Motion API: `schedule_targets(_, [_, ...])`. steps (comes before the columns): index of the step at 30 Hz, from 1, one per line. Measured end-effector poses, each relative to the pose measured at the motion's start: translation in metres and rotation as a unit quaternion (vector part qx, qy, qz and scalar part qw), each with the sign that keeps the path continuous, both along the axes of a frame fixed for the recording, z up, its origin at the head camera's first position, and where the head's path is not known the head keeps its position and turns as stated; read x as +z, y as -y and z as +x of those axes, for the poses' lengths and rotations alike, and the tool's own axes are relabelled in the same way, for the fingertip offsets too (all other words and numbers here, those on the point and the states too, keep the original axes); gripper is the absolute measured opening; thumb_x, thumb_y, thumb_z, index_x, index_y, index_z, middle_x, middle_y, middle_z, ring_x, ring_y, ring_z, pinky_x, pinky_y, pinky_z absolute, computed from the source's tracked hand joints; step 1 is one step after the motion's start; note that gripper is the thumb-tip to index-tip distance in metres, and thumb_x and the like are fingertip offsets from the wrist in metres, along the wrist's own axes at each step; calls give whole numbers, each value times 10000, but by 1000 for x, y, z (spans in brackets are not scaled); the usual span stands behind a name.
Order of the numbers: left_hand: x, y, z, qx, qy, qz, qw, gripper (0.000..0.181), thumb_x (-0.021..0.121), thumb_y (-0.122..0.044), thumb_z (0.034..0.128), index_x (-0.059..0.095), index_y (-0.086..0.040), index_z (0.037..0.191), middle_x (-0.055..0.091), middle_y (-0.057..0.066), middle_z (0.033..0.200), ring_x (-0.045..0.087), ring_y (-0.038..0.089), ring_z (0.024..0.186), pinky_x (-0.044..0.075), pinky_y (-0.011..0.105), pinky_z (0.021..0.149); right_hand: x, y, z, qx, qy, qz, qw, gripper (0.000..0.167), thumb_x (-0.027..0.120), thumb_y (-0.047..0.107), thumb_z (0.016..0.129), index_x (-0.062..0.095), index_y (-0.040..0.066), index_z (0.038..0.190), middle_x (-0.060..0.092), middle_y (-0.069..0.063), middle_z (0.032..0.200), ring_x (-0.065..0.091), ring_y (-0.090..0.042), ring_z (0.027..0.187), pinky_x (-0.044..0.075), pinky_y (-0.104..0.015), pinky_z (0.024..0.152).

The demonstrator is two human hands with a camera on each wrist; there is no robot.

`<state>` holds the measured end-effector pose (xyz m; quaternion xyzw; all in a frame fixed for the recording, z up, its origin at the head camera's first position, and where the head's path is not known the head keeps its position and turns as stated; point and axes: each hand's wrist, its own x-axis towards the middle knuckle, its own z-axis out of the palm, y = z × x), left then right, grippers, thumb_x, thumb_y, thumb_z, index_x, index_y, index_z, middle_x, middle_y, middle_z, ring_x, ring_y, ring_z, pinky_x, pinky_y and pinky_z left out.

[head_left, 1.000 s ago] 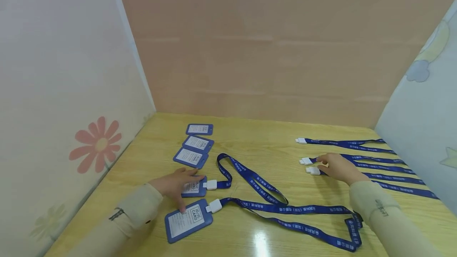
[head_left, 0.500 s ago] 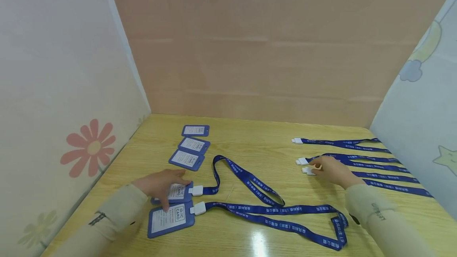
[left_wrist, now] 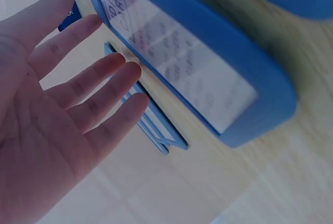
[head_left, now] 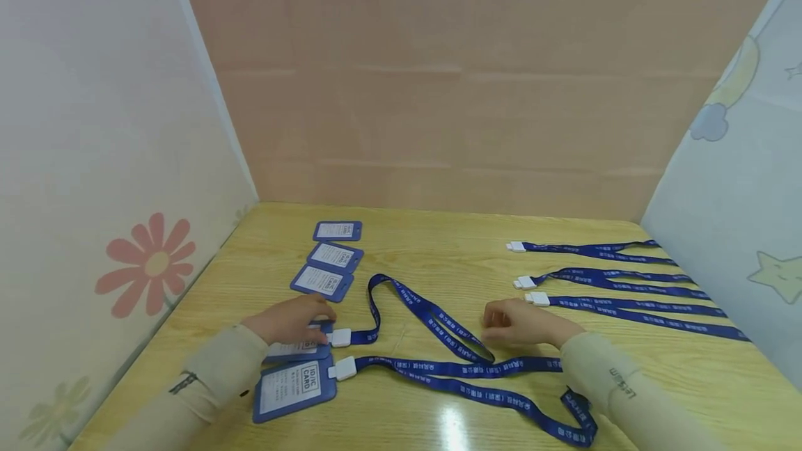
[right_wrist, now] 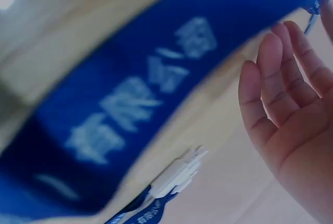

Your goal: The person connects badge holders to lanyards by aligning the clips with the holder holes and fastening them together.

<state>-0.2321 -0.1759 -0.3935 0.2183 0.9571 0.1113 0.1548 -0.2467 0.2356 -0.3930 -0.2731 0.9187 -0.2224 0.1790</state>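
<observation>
My left hand [head_left: 293, 320] is over the clip end of a blue card holder [left_wrist: 177, 52], its fingers nearly straight in the left wrist view. It partly hides that holder; whether the thumb touches it cannot be told. A white clip [head_left: 340, 337] joins the holder to a blue lanyard [head_left: 432, 312]. Just in front lies a second card holder [head_left: 294, 390], clipped to another lanyard [head_left: 476, 390]. My right hand [head_left: 529, 323] hovers at the bend of the first lanyard, fingers loosely curved. Nothing shows in its grasp; a blue strap crosses close to the right wrist camera.
Three loose card holders [head_left: 322, 282] lie in a slanting row at the back left. At the right, three lanyards [head_left: 601, 251] lie stretched out with white clips facing left. Papered walls [head_left: 438, 124] enclose the wooden table's [head_left: 432, 242] back and sides.
My right hand has left the nearest lanyard clip on the right and moved left to the looped lanyard. The two clipped card holders have shifted left, with my left hand following.
</observation>
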Motion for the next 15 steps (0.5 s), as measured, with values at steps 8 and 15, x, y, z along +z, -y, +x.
schedule_targets(8, [0,3,4,392,218,220,9988,407,769,-292,741,654,-183,1116,592,23,1176,568,215,1104,459,441,986,3,0,2,7,168,289,9994,210,710,330,810,593,180,900,562,79,764,492,-66,682,430,-202,590])
schedule_targets(15, [3,5,7,365,159,399,9984,390,764,-270,750,657,-163,1109,589,4,1117,569,174,1035,477,426,954,19,-55,8,-749,228,1043,9915,201,761,109,732,568,124,788,531,23,749,463,-122,692,401,-251,594])
